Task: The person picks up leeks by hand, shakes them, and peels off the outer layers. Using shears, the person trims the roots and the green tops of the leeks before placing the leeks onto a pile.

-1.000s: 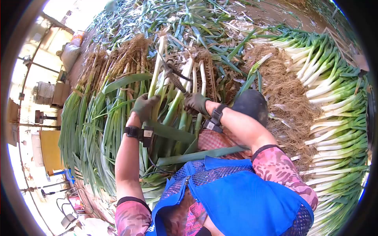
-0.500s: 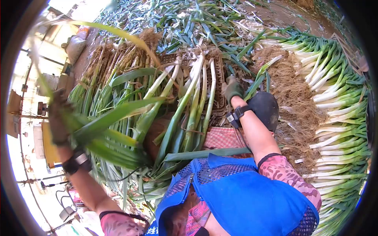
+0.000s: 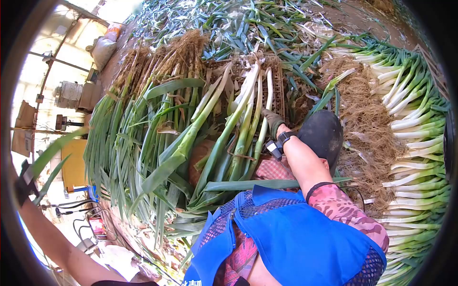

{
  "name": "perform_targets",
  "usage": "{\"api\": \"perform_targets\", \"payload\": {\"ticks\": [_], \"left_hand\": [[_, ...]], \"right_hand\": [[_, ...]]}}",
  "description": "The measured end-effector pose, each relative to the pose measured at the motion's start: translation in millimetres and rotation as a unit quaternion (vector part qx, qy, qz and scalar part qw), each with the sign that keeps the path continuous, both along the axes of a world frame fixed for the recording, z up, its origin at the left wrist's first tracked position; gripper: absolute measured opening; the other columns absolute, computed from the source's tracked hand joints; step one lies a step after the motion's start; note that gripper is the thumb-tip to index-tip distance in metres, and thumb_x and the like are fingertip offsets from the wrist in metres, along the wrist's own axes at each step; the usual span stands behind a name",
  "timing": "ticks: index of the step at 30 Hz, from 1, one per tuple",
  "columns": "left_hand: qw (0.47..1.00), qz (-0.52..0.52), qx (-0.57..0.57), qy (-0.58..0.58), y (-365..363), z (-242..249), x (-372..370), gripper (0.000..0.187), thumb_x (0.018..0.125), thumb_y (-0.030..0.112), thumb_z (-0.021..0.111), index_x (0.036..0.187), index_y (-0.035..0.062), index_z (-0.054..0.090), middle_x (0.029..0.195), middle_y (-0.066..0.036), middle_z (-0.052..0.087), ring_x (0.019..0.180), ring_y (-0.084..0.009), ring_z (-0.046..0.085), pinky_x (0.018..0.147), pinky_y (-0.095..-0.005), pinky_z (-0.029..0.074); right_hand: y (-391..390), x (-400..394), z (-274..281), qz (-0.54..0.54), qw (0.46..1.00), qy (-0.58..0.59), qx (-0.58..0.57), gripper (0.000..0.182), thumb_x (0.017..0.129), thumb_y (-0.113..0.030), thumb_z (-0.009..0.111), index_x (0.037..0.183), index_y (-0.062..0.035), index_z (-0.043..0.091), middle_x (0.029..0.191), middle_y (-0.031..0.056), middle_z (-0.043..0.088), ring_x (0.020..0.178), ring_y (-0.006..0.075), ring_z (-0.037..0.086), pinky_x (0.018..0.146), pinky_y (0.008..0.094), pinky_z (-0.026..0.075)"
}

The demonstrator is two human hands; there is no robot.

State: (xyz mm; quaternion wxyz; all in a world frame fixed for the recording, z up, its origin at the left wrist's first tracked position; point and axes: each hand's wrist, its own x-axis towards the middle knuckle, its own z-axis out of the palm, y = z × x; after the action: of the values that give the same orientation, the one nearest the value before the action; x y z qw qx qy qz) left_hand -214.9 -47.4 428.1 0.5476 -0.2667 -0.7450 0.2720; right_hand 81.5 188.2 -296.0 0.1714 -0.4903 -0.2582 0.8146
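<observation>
My right hand (image 3: 273,123), in a dark olive glove, reaches to the rightmost of several loose leeks. Its outstretched fingertips overlap the white-green stalk of that leek (image 3: 268,93). Other leeks (image 3: 245,100) with pale stalks lean just left of it, over my lap. At the far left edge, my left hand (image 3: 17,175) is mostly lost in the dark rim of the view, its fingers hidden. Two green leaf strips (image 3: 55,150) show right beside its wrist strap.
Untrimmed leeks with brown roots (image 3: 162,62) stand bunched at left. Stripped white leeks (image 3: 405,143) line the right side beside a heap of cut roots (image 3: 362,109). A brown plastic crate (image 3: 275,71) stands ahead, and leaf waste (image 3: 229,24) covers the ground behind it.
My left hand has swung outward to the left edge, away from the leeks, with leaf strips moving along. My right hand has moved from above the crate's right side to the rightmost leek.
</observation>
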Motion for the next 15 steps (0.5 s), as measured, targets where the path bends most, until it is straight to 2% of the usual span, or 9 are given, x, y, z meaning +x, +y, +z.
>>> {"api": "perform_targets", "payload": {"ticks": [1, 3, 5, 8, 9, 10, 11, 13, 15], "left_hand": [[0.91, -0.013, -0.39, 0.137, 14, -1, -82, 0.037, 0.097, 0.041, 0.05, 0.091, 0.0046, 0.056, 0.073, -0.017, 0.066, 0.062, -0.0298, 0.064, 0.056, -0.0398, 0.052], [0.925, -0.139, -0.243, -0.258, 63, -83, -70, 0.032, 0.093, 0.038, 0.056, 0.09, 0.0054, 0.058, 0.075, -0.013, 0.065, 0.063, -0.0258, 0.063, 0.056, -0.0377, 0.052], [0.655, -0.16, -0.026, -0.738, 115, -210, -51, 0.028, 0.089, 0.034, 0.062, 0.089, 0.0063, 0.061, 0.077, -0.009, 0.064, 0.065, -0.0217, 0.062, 0.057, -0.0356, 0.052], [0.334, -0.064, 0.076, -0.937, 162, -401, 4, 0.023, 0.084, 0.03, 0.07, 0.088, 0.0075, 0.065, 0.081, -0.002, 0.063, 0.067, -0.0157, 0.06, 0.057, -0.0325, 0.051], [0.493, -0.027, 0.028, -0.869, 172, -394, 79, 0.032, 0.082, 0.034, 0.072, 0.093, 0.0045, 0.065, 0.082, -0.004, 0.065, 0.068, -0.0169, 0.061, 0.059, -0.033, 0.051], [0.46, -0.041, 0.044, -0.886, 185, -471, 66, 0.04, 0.082, 0.034, 0.073, 0.103, 0.0018, 0.065, 0.09, -0.008, 0.068, 0.074, -0.017, 0.064, 0.064, -0.0332, 0.052], [0.323, -0.05, 0.051, -0.944, 188, -519, 71, 0.047, 0.082, 0.035, 0.073, 0.111, 0.0004, 0.062, 0.096, -0.011, 0.069, 0.082, -0.0181, 0.065, 0.07, -0.0328, 0.052], [0.457, -0.126, -0.004, -0.881, 192, -557, 103, 0.058, 0.081, 0.035, 0.074, 0.123, -0.0012, 0.057, 0.101, -0.013, 0.07, 0.086, -0.0199, 0.065, 0.075, -0.0341, 0.052], [0.446, -0.087, -0.026, -0.891, 205, -572, 105, 0.06, 0.08, 0.034, 0.074, 0.124, -0.0029, 0.057, 0.1, -0.013, 0.07, 0.086, -0.0215, 0.066, 0.075, -0.0344, 0.052]], "right_hand": [[-3, -1, 7, -0.005, 0.999, 0.016, 0.041, 0.045, 0.086, -0.039, 0.068, 0.109, 0.0, 0.069, 0.093, 0.0073, 0.068, 0.077, 0.0184, 0.061, 0.073, 0.0337, 0.05], [-9, -7, 20, -0.016, 0.991, 0.049, 0.123, 0.047, 0.083, -0.039, 0.071, 0.105, 0.0024, 0.068, 0.086, 0.0099, 0.068, 0.071, 0.022, 0.063, 0.067, 0.0355, 0.052], [-10, -3, 33, -0.04, 0.991, 0.077, 0.101, 0.042, 0.087, -0.037, 0.068, 0.103, 0.0016, 0.068, 0.087, 0.0106, 0.069, 0.07, 0.0213, 0.064, 0.07, 0.0356, 0.054], [-6, -23, -32, -0.024, 0.942, 0.303, -0.139, 0.037, 0.09, -0.034, 0.065, 0.106, -0.0005, 0.067, 0.093, 0.0115, 0.07, 0.078, 0.0218, 0.067, 0.075, 0.036, 0.056], [-10, -20, -8, -0.047, 0.96, 0.254, -0.107, 0.033, 0.094, -0.031, 0.061, 0.109, -0.0022, 0.066, 0.095, 0.0088, 0.07, 0.082, 0.02, 0.067, 0.076, 0.0352, 0.056], [-9, -18, 9, 0.009, 0.963, 0.222, 0.149, 0.028, 0.095, -0.028, 0.059, 0.112, -0.0052, 0.065, 0.096, 0.0079, 0.07, 0.087, 0.0192, 0.067, 0.079, 0.0343, 0.055], [-7, -16, 27, 0.06, 0.905, 0.162, 0.389, 0.026, 0.095, -0.024, 0.057, 0.115, -0.0084, 0.064, 0.099, 0.0075, 0.07, 0.091, 0.0186, 0.066, 0.082, 0.0337, 0.053], [-1, -10, 57, 0.038, 0.639, -0.053, 0.766, 0.028, 0.095, -0.016, 0.054, 0.122, -0.0151, 0.062, 0.106, 0.0072, 0.069, 0.1, 0.0176, 0.064, 0.089, 0.0326, 0.05], [11, -22, 13, 0.053, 0.914, 0.363, 0.175, 0.029, 0.094, -0.021, 0.052, 0.119, -0.0087, 0.06, 0.102, 0.0099, 0.068, 0.094, 0.0215, 0.063, 0.082, 0.0365, 0.049]]}}
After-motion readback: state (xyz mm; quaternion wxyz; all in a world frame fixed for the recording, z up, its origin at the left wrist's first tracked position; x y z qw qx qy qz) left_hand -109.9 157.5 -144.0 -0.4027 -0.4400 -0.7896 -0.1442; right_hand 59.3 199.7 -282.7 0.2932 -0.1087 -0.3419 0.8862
